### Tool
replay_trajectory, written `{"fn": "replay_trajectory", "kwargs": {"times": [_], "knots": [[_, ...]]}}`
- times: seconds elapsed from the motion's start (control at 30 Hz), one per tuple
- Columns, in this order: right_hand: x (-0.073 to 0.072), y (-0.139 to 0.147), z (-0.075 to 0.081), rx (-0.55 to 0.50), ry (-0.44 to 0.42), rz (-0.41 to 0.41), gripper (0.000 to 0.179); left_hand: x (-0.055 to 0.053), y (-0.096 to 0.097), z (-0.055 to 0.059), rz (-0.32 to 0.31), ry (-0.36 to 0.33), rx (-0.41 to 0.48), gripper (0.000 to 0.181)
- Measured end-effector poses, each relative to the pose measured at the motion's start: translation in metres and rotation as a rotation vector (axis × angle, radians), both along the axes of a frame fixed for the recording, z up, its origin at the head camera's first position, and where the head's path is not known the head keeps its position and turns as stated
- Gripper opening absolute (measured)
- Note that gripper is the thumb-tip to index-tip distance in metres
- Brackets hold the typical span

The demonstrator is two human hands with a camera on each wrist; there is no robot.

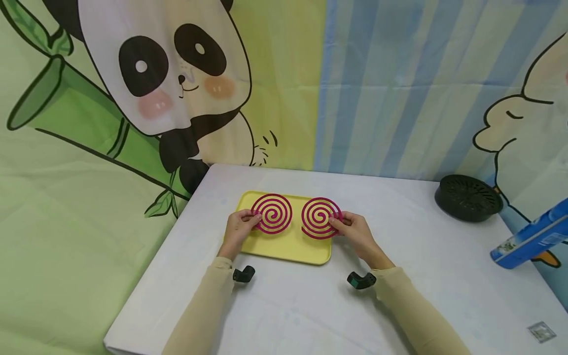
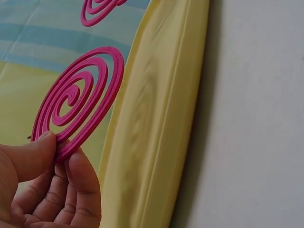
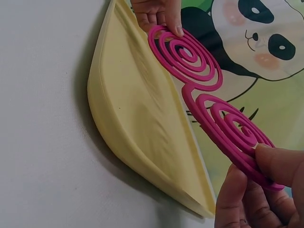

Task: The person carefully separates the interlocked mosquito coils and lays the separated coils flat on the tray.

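Two magenta mosquito coils are held up above a shallow yellow tray (image 1: 284, 250). My left hand (image 1: 237, 230) pinches the outer ring of the left mosquito coil (image 2: 72, 96) between thumb and fingers. At the opposite side, my right hand (image 1: 358, 235) pinches the right mosquito coil (image 3: 246, 132) by its outer edge in the same way. In the head view the coils face the camera side by side, with a narrow gap between them. The tray lies flat on the table, and its bottom shows between the spirals.
A round black container (image 1: 468, 198) with a slotted top stands at the table's back right. A blue package (image 1: 530, 240) sits near the right edge, partly out of view. Toward the front right lies a small silvery square (image 1: 542, 332). Printed cloth (image 1: 377, 88) hangs behind the white table (image 1: 284, 315).
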State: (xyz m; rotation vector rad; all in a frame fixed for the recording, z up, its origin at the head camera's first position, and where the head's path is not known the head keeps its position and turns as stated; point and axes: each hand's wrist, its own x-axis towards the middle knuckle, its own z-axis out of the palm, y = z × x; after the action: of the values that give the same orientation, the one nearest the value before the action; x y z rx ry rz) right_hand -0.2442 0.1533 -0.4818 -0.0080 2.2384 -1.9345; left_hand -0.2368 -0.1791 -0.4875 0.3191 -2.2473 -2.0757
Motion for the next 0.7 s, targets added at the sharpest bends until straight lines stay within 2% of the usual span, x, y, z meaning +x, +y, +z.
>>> {"fn": "replay_trajectory", "kwargs": {"times": [0.23,0.7], "knots": [[0.001,-0.009,0.001,0.011,-0.007,0.002,0.040,-0.002,-0.007,-0.001,-0.007,-0.009,-0.007,0.023],[0.002,-0.018,0.004,0.056,-0.053,-0.029,0.039,-0.006,-0.015,-0.004,-0.032,-0.078,-0.079,0.021]]}}
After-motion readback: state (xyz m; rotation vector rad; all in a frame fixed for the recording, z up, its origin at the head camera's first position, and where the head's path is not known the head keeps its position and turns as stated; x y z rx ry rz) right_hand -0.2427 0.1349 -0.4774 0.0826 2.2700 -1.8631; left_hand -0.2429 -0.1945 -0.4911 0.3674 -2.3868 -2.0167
